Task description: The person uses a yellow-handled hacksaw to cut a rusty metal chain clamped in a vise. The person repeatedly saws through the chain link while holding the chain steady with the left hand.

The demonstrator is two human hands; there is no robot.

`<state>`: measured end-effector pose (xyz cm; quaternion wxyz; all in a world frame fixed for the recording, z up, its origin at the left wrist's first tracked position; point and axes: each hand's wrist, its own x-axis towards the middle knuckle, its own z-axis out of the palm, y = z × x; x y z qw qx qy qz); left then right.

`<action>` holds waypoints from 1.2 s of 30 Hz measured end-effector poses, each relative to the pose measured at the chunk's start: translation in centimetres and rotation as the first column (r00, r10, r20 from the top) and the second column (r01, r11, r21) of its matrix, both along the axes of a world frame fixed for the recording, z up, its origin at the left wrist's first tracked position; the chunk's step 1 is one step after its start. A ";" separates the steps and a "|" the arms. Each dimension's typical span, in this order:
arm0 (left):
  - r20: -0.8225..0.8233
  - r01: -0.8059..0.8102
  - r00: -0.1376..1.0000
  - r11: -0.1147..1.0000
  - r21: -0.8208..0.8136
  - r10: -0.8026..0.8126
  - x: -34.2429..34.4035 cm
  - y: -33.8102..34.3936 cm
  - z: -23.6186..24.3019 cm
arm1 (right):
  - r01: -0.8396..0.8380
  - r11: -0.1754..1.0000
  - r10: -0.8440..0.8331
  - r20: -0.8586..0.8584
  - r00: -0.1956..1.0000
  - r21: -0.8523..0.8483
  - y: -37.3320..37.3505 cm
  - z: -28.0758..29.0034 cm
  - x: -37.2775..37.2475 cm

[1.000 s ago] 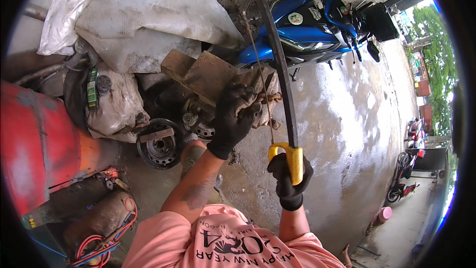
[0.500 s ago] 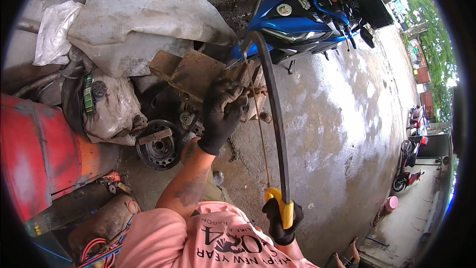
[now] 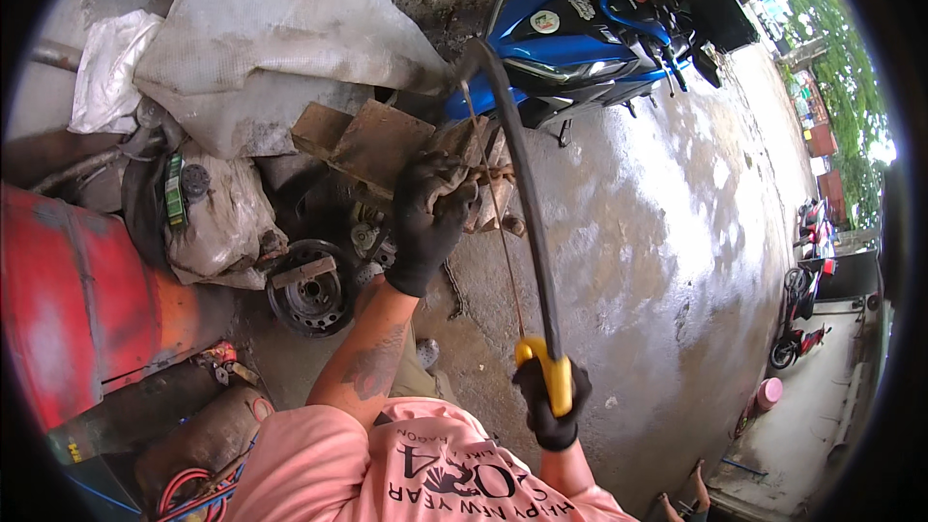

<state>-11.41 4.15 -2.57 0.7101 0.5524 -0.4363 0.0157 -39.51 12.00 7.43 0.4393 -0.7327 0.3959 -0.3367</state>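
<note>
My right hand [image 3: 555, 433], in a black glove, is closed around the yellow handle of a hacksaw [image 3: 529, 203] with a dark bowed frame. Its thin brownish blade crosses a rusty metal piece [image 3: 501, 173], which lies over worn wooden blocks [image 3: 486, 213]. On the left side of the blade, my gloved left hand [image 3: 427, 217] is closed with its fingers at the rusty piece's near end. The glove partly hides that end, so how the fingers grip it is not fully visible.
Beside the blocks stands a rusty metal box shape [image 3: 382, 145]. A wheel rim [image 3: 311, 288] lies left of my forearm, with a red drum [image 3: 72, 295] farther left. A blue motorcycle [image 3: 570, 39] is parked ahead. Wet concrete floor [image 3: 657, 261] stretches right.
The hacksaw and my right hand have moved forward, away from my body, with the blade still across the rusty piece. My left hand has stayed in nearly the same place.
</note>
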 end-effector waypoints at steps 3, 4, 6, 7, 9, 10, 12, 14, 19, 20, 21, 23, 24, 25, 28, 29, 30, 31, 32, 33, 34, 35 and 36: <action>0.006 -0.015 1.000 1.000 -0.016 0.015 -0.4 0.0 -0.6 | -0.042 0.995 0.042 0.007 0.999 0.095 -0.7 1.7 -0.1; 0.029 -0.019 0.999 1.000 -0.001 0.019 -0.5 0.3 -0.8 | -0.055 0.998 0.056 0.022 0.998 -0.014 -2.5 -0.1 1.5; 0.075 -0.023 0.997 1.000 0.001 0.022 -0.5 -0.1 0.0 | -0.170 0.983 0.177 0.110 0.978 -0.069 -6.5 0.1 6.2; 0.046 -0.008 0.999 1.000 0.002 0.008 -0.7 -0.4 0.2 | -0.115 0.990 0.122 0.092 0.988 -0.084 -7.4 0.8 8.1; -0.013 0.021 1.000 1.000 0.021 -0.020 -0.5 -0.2 0.1 | -0.083 0.996 0.084 0.126 0.988 -0.020 -6.8 0.3 8.2; 0.004 0.016 1.000 0.999 0.032 -0.017 -0.5 0.2 0.0 | -0.067 0.997 0.062 0.155 0.986 0.029 -5.6 -0.3 7.0; 0.033 -0.008 0.999 1.000 0.023 0.007 -0.1 0.1 0.1 | -0.140 0.989 0.146 0.128 0.981 -0.056 -2.8 -0.4 3.2; -0.003 0.012 1.000 1.000 -0.012 -0.012 0.1 0.1 -0.1 | 0.034 0.999 -0.034 0.009 0.999 0.025 0.9 0.2 0.4; -0.007 0.023 1.000 1.000 -0.005 -0.023 -0.2 -0.2 -0.7 | -0.124 0.992 0.124 0.065 0.990 -0.003 -4.0 1.0 4.2; -0.031 0.040 0.999 0.999 0.003 -0.040 -0.5 -0.4 0.2 | -0.086 0.995 0.079 0.138 0.987 0.048 -5.3 0.7 6.4; -0.053 0.050 0.997 0.999 0.018 -0.049 -0.7 -0.3 0.7 | -0.097 0.993 0.104 0.101 0.990 -0.071 -6.9 1.4 8.6; -0.037 0.027 0.999 1.000 -0.015 -0.028 -0.2 -0.3 0.6 | -0.108 0.994 0.098 0.251 0.963 0.026 -6.9 0.2 8.7; -0.029 0.013 0.999 0.999 -0.030 -0.014 0.1 -0.2 0.4 | -0.122 0.990 0.091 0.323 0.942 0.075 -6.7 -0.1 9.1; 0.014 0.007 1.000 1.000 -0.023 -0.007 -0.2 0.2 0.1 | -0.021 0.992 -0.013 0.274 0.962 0.122 -5.3 0.4 9.1; 0.094 0.011 0.996 0.999 -0.046 -0.006 -0.3 0.2 0.2 | -0.063 0.979 0.071 0.038 0.997 -0.194 -5.5 -1.3 7.6; 0.062 0.014 0.998 0.998 -0.067 -0.009 -0.7 0.0 0.3 | -0.070 0.978 0.086 0.073 0.994 -0.196 -5.9 -0.7 7.8; 0.031 0.015 0.999 0.996 -0.089 -0.012 -0.7 -0.1 0.4 | -0.094 0.980 0.113 0.100 0.989 -0.173 -6.4 -0.5 8.0; 0.062 -0.021 0.998 0.997 -0.079 0.026 0.1 -0.4 0.3 | -0.092 0.991 0.106 0.142 0.984 -0.101 -7.1 -0.4 8.6; 0.056 -0.036 0.998 0.998 -0.059 0.039 0.5 -0.6 0.3 | -0.089 0.996 0.092 0.174 0.980 -0.027 -7.7 -0.1 9.0; 0.050 -0.049 0.997 0.998 -0.038 0.051 0.8 -0.8 0.4 | -0.128 0.991 0.118 0.220 0.968 0.031 -8.0 0.5 9.7; 0.044 -0.062 0.997 0.998 -0.018 0.063 1.0 -0.9 0.3 | -0.129 0.991 0.121 0.207 0.971 0.024 -8.1 0.4 9.9; 0.034 -0.072 0.997 0.997 -0.033 0.073 1.3 -1.0 0.3 | -0.128 0.992 0.122 0.203 0.971 0.013 -8.0 0.3 9.9; 0.024 -0.081 0.996 0.996 -0.048 0.082 1.5 -1.1 0.2 | -0.125 0.992 0.123 0.201 0.972 0.002 -8.2 0.2 10.0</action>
